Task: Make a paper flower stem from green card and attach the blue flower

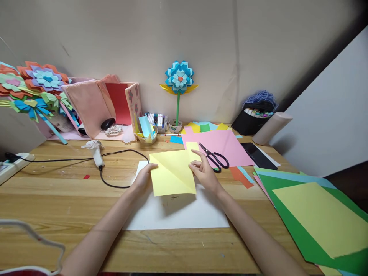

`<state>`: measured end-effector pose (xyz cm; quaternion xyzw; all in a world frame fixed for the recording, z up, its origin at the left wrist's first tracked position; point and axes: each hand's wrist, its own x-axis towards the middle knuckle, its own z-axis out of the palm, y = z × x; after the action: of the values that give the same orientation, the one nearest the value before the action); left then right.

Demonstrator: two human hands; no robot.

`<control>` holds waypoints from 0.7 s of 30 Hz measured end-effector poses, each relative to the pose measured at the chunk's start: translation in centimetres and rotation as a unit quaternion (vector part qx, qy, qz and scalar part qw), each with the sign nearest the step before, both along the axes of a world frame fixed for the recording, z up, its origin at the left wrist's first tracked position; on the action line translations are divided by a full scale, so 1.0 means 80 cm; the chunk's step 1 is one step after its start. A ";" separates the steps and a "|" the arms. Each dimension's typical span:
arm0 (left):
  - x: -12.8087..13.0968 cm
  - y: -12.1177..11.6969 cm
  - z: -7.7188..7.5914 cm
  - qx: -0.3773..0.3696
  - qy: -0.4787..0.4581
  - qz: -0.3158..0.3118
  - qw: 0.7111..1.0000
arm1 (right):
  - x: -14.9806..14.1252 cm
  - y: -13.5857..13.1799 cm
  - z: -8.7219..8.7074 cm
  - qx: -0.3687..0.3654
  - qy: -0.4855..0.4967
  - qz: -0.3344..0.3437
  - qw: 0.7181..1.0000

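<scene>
A square of yellow paper (172, 172) with a diagonal crease is held up above a white sheet (175, 216). My left hand (143, 177) pinches its left edge, thumb on top. At the right edge, my right hand (204, 171) grips the paper with thumb and fingers, the index finger raised. Behind that hand a small yellow strip (193, 146) lies by a pair of black-handled scissors (215, 156), partly on a pink sheet (227, 145).
A white glue gun (96, 153) with a black cable stands at left. Coloured sheets (287, 214) are stacked at right near a phone (258, 155). At the back are a blue paper flower (179, 76), a pink box (86, 101) and a black marker holder (250, 120).
</scene>
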<state>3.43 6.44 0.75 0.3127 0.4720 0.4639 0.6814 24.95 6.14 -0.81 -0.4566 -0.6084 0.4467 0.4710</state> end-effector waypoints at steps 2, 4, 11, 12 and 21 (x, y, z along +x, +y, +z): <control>0.000 0.000 -0.003 -0.001 -0.011 -0.060 0.998 | 0.006 0.002 0.001 0.023 -0.024 0.006 0.999; -0.002 0.000 -0.006 -0.003 -0.003 -0.090 0.996 | 0.015 0.004 0.004 0.042 -0.073 0.063 0.995; -0.011 0.004 -0.016 -0.026 0.037 -0.103 0.994 | 0.032 0.002 0.015 0.072 -0.173 0.236 0.954; -0.011 0.005 -0.017 -0.026 0.043 -0.101 0.994 | 0.031 0.001 0.015 0.078 -0.185 0.242 0.949; -0.008 0.000 -0.012 0.017 0.068 -0.136 0.988 | 0.020 -0.007 0.017 0.328 -0.306 0.090 0.889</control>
<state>2.78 6.40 -0.23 0.4160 0.4622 0.3525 0.6994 26.52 5.57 0.58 -0.3333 -0.8726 0.1001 0.3428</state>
